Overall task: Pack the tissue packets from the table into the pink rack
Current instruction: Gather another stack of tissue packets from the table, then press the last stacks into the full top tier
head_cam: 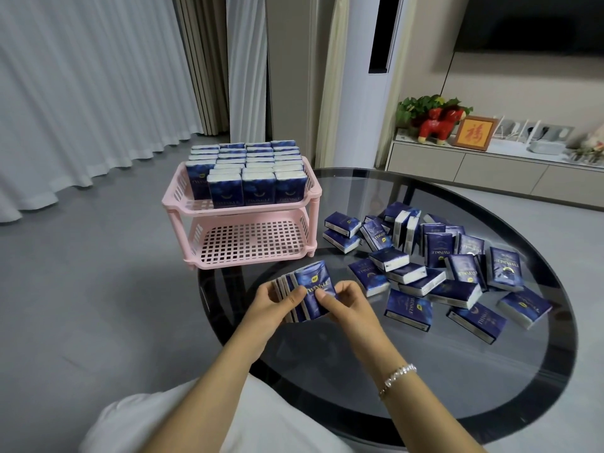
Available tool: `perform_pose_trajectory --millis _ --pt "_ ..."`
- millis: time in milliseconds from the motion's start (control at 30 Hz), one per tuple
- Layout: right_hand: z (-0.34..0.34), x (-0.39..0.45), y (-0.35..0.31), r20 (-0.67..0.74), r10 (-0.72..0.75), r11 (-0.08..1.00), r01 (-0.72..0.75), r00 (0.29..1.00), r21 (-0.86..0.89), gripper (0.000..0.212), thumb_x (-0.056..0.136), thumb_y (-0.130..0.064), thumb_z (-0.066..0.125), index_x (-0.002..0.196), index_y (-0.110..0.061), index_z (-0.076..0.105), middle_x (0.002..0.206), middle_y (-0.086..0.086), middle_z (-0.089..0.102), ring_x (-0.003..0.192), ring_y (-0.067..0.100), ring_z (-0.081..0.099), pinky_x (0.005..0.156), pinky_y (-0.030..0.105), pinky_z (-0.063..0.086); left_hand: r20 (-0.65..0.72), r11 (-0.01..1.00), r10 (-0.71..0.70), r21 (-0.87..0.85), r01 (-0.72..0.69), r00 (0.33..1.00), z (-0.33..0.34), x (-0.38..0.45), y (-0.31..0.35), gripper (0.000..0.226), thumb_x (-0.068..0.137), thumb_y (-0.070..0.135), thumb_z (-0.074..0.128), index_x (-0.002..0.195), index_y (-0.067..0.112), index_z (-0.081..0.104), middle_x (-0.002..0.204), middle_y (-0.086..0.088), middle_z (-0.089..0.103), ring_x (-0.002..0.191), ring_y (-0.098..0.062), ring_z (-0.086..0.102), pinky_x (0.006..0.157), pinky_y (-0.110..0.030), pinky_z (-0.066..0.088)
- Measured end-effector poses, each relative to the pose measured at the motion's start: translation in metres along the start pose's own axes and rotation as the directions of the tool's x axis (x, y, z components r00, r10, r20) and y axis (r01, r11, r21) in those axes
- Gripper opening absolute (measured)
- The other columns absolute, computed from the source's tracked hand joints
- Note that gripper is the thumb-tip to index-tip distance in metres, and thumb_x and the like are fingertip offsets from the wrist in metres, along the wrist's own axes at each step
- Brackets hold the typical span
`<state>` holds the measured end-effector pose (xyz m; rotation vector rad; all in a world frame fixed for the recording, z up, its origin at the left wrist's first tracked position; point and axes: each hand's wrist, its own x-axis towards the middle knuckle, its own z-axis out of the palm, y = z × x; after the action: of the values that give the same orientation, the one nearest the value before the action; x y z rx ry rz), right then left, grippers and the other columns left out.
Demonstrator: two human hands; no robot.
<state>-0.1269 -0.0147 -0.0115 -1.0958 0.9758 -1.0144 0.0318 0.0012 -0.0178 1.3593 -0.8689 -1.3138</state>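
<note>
While grey curtains [81, 93] hang behind, the round glass table [457, 371] carries a pink rack [242, 223] at its far-left edge, top tier packed, lower tier bare. Loose tissue packets [441, 273] sprawl right. Near the left edge, left hand [277, 308] and right hand [346, 305] clasp a stack of packets [307, 292], perhaps five.

I am watching both hands, left hand [277, 305] and right hand [346, 305], gripping a stack of dark blue tissue packets [307, 294] above the round dark glass tabletop [457, 371], near the pink plastic two-tier rack [242, 220].
</note>
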Motion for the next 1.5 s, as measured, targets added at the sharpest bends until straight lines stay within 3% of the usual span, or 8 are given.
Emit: perform_pose_trajectory --millis 233,367,667,800,1067,1167,1333,1500 --pt "-0.020 0.018 -0.008 0.292 0.043 0.985 0.007 0.955 -0.171 0.032 0.072 -0.022 0.075 0.095 -0.013 0.055 0.107 0.008 0.065 0.095 0.019 0.064 0.082 0.031 0.052 0.073 0.986 0.047 0.156 -0.058 0.996 -0.017 0.003 0.002 0.081 0.051 0.039 0.089 0.119 0.031 0.046 0.125 0.007 0.058 0.117 -0.009 0.054 0.104 -0.035 0.044" --pt "-0.030 0.036 -0.021 0.445 0.130 0.903 0.080 0.886 -0.423 0.086 0.074 -0.012 0.076 0.142 -0.038 0.029 0.140 -0.012 0.041 0.124 0.010 0.045 0.101 0.033 0.044 0.169 0.919 0.075 0.371 -0.134 0.983 -0.028 0.005 -0.001 0.092 0.048 0.042 0.086 0.124 0.042 0.034 0.131 0.017 0.050 0.124 -0.002 0.047 0.105 -0.030 0.041" --pt "-0.023 0.050 -0.038 0.532 0.309 0.691 0.198 0.789 -0.695 0.111 0.071 -0.014 0.080 0.148 -0.040 0.003 0.144 -0.010 0.035 0.109 0.011 0.054 0.085 0.020 0.047 0.209 0.774 0.115 0.594 -0.220 0.971 -0.032 -0.004 0.002 0.107 0.059 0.030 0.089 0.140 0.043 0.020 0.143 0.017 0.034 0.131 -0.006 0.037 0.105 -0.024 0.035" --pt "-0.019 0.055 -0.044 0.514 0.313 0.637 0.225 0.799 -0.737 0.107 0.070 -0.018 0.080 0.147 -0.040 0.009 0.135 0.000 0.047 0.105 0.016 0.057 0.093 0.030 0.049 0.178 0.722 0.128 0.658 -0.215 0.976 -0.030 -0.004 0.005 0.115 0.058 0.034 0.089 0.146 0.039 0.015 0.149 0.013 0.020 0.135 -0.010 0.031 0.111 -0.035 0.034" --pt "-0.014 0.056 -0.043 0.513 0.232 0.695 0.228 0.827 -0.682 0.084 0.073 -0.010 0.077 0.140 -0.031 0.030 0.136 -0.004 0.048 0.102 0.019 0.058 0.092 0.032 0.048 0.124 0.783 0.179 0.582 -0.218 0.976 -0.026 -0.009 0.015 0.097 0.061 0.022 0.088 0.141 0.034 0.035 0.126 0.019 0.049 0.118 -0.004 0.048 0.092 -0.017 0.041" --pt "-0.006 0.056 -0.051 0.547 0.194 0.736 0.248 0.814 -0.630 0.078 0.076 -0.010 0.075 0.138 -0.030 0.034 0.135 -0.003 0.051 0.108 0.018 0.058 0.091 0.029 0.048 0.117 0.824 0.178 0.525 -0.213 0.977 -0.033 -0.010 0.026 0.090 0.059 0.021 0.089 0.134 0.038 0.042 0.124 0.020 0.055 0.119 -0.007 0.053 0.098 -0.025 0.045" --pt "0.018 0.055 -0.085 0.612 0.136 0.763 0.312 0.779 -0.566 0.070 0.080 -0.010 0.071 0.137 -0.028 0.035 0.129 -0.012 0.052 0.114 0.010 0.056 0.087 0.017 0.046 0.164 0.834 0.235 0.472 -0.286 0.958 -0.054 -0.019 0.062 0.084 0.052 0.035 0.089 0.126 0.045 0.048 0.125 0.018 0.061 0.116 -0.005 0.057 0.103 -0.038 0.046" --pt "0.051 0.059 -0.119 0.652 0.054 0.741 0.408 0.756 -0.534 0.068 0.077 -0.023 0.074 0.136 -0.027 0.041 0.135 -0.012 0.050 0.126 0.002 0.045 0.106 0.027 0.039 0.159 0.810 0.321 0.464 -0.358 0.933 -0.080 -0.035 0.106 0.093 0.042 0.057 0.088 0.125 0.046 0.048 0.127 0.017 0.060 0.118 -0.005 0.057 0.102 -0.034 0.045"
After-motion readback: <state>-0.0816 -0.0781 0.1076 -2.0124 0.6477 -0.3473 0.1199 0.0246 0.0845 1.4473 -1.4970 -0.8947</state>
